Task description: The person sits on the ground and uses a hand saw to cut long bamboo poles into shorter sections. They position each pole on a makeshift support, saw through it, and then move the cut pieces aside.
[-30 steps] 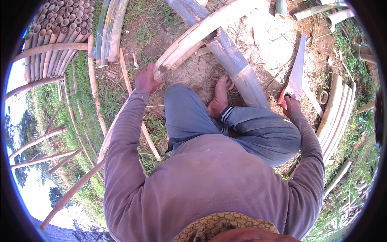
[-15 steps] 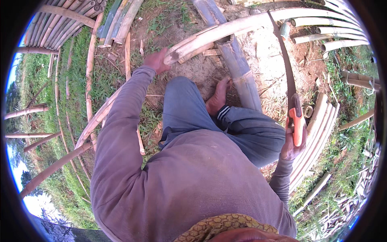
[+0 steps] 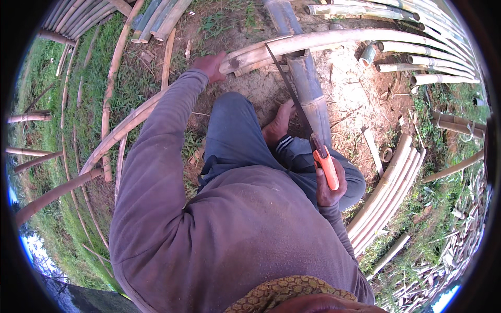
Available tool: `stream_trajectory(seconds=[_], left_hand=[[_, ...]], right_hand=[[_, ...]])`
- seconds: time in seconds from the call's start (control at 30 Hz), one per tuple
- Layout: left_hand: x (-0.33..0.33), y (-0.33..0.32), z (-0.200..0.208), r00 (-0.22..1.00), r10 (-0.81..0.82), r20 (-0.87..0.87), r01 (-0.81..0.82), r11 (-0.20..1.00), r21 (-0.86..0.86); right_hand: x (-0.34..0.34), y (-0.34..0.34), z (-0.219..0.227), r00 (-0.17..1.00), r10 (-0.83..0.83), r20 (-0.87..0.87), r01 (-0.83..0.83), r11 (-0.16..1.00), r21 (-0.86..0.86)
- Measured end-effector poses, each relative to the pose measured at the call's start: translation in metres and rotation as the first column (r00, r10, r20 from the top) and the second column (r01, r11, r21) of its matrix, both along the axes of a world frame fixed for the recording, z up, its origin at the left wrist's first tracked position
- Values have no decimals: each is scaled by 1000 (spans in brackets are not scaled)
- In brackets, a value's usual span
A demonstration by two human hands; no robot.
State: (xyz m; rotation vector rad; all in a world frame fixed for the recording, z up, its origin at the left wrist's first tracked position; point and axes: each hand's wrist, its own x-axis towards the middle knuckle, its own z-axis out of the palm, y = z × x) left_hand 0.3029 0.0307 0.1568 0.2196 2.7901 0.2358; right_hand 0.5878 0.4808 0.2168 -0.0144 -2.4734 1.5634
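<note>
A pale bamboo pole (image 3: 334, 39) curves across the view and lies over a thick grey bamboo log (image 3: 309, 91). My left hand (image 3: 210, 67) is closed around the pole to the left of the log. My right hand (image 3: 331, 183) grips the orange handle of a handsaw (image 3: 300, 104) above my bent leg. The dark blade slants up and left, and its tip lies across the pole between my left hand and the log. Whether its teeth have bitten into the bamboo cannot be made out.
Several bamboo poles (image 3: 433, 61) lie at the far right, and a short bundle (image 3: 383, 193) sits beside my right knee. Cut lengths (image 3: 162, 21) rest at the far left. My bare foot (image 3: 279, 125) is next to the log. Bamboo rails (image 3: 57, 195) stand at left.
My right hand has brought the saw leftward and inward, so the blade now crosses the pole closer to my left hand. The left hand still holds the pole.
</note>
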Motion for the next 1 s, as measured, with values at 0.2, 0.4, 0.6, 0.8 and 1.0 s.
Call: stream_trajectory(seconds=[0.2, 0.4, 0.6, 0.8, 1.0], left_hand=[[-4, -4, -11, 1000, -24, 6, 24, 1000, -16], [-6, 0, -3, 998, -2, 56, 4, 1000, -23], [-8, -1, 0, 999, 4, 37, -3, 1000, -26], [-7, -5, -6, 998, 11, 65, -12, 1000, 20], [1, -12, -28, 999, -16, -47, 17, 999, 27]], right_hand=[[-7, 0, 1, 997, 71, 38, -72, 997, 35], [-5, 1, 1, 994, 68, 87, -61, 995, -83], [0, 5, -2, 998, 56, 36, -53, 995, -90], [-5, 0, 1, 994, 52, 95, -51, 999, -9], [-11, -6, 2, 996, 22, 85, -19, 999, -37]])
